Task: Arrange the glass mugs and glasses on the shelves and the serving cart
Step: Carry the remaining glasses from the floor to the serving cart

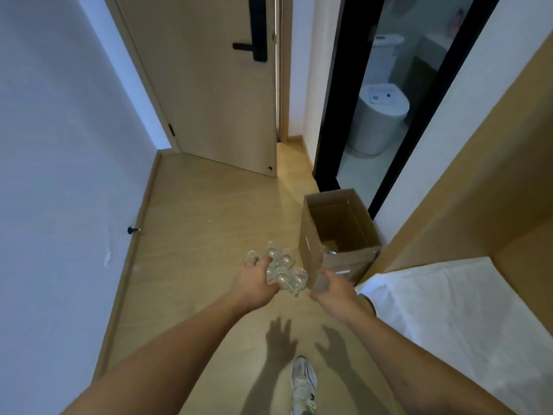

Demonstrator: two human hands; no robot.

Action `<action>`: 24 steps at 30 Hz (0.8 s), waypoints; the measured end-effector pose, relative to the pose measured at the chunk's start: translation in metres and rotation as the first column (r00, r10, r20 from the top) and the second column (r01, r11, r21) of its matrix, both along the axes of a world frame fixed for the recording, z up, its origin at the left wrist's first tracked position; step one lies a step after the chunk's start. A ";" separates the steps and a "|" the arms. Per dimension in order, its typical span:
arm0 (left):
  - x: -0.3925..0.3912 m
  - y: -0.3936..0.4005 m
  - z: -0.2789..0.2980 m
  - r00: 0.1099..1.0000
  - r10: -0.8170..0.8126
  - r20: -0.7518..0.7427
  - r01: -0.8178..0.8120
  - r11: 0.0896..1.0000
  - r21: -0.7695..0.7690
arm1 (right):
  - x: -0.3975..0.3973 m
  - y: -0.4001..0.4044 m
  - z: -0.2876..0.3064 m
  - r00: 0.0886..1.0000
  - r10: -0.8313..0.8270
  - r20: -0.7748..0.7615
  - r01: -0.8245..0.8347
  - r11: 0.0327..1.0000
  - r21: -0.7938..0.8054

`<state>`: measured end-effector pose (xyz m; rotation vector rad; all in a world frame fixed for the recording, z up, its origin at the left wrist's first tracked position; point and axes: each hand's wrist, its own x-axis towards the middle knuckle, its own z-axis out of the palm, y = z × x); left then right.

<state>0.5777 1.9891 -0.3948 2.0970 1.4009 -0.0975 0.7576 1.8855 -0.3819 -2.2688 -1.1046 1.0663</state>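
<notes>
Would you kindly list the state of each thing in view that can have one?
Cardboard box: flaps open, upright on the floor.
Glasses: clustered on the floor beside the box.
Left hand: reaching into the glasses.
Right hand: grips something blurred.
Wooden door: ajar.

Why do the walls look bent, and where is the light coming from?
Head view: the wide-angle lens bows the door and walls near the edges. Both hands' shadows fall on the floor toward the person, so the light sits above and ahead. The glass mugs look blurry, their outlines hard to separate.
</notes>
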 end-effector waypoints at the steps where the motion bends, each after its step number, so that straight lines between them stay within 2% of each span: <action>1: 0.011 0.010 -0.007 1.000 0.015 0.000 -0.015 1.000 -0.017 | 0.010 0.012 -0.011 1.000 -0.004 -0.008 0.004 1.000 -0.016; 8: 0.063 0.053 -0.042 0.988 0.143 0.059 -0.139 0.988 -0.063 | 0.051 0.063 -0.067 0.998 0.021 -0.062 -0.032 0.985 -0.168; 13: 0.082 0.083 -0.094 0.958 0.273 0.088 -0.259 0.955 -0.144 | 0.063 0.090 -0.120 0.992 -0.006 -0.124 -0.025 0.967 -0.252; 17: 0.093 0.098 -0.174 0.925 0.377 0.050 -0.352 0.897 -0.267 | 0.066 0.103 -0.196 0.985 -0.083 -0.151 0.026 0.937 -0.348; 24: 0.097 0.120 -0.311 0.897 0.438 -0.056 -0.422 0.814 -0.398 | 0.060 0.131 -0.335 0.953 -0.252 -0.170 0.149 0.875 -0.462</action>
